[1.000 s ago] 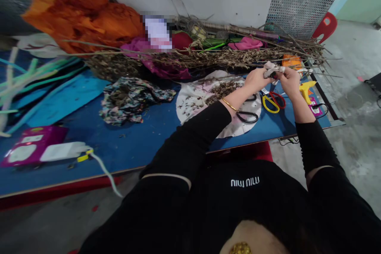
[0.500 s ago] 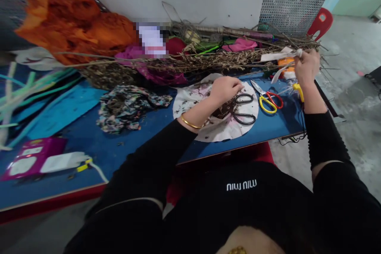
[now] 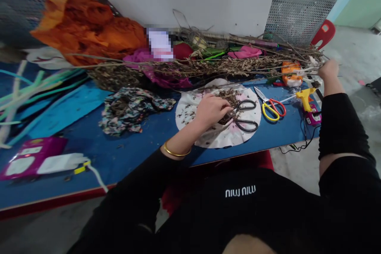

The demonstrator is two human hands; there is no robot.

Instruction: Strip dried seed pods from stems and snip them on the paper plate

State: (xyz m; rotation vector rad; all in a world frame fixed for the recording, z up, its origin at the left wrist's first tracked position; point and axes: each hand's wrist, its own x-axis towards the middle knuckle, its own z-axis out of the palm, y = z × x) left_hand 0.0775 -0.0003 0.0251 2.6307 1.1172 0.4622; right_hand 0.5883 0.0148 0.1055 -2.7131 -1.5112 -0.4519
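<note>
My left hand [image 3: 212, 110] rests with bent fingers over the brown dried bits [image 3: 230, 96] heaped on a round whitish cloth [image 3: 198, 139]. Its fingertips come close to the black-handled scissors [image 3: 249, 127]; what lies under them is hidden. Out at the far right, my right hand [image 3: 330, 71] is closed on a white strip [image 3: 308, 71], which is blurred. That hand is by the ends of a long bundle of dried stems [image 3: 220, 67]. Between the two hands lie scissors with red and yellow handles [image 3: 270, 110], partly open.
A yellow glue gun [image 3: 306, 97] and an orange-and-white pack [image 3: 291, 73] sit at the table's right end. Patterned cloth [image 3: 129, 111], orange fabric [image 3: 86, 27] and a purple box [image 3: 35, 154] occupy the left. Behind stands a red chair [image 3: 324, 33].
My right hand has moved outward to the right, pulling the white strip along the stems. My left hand has shifted slightly left and down on the cloth, uncovering more dried bits.
</note>
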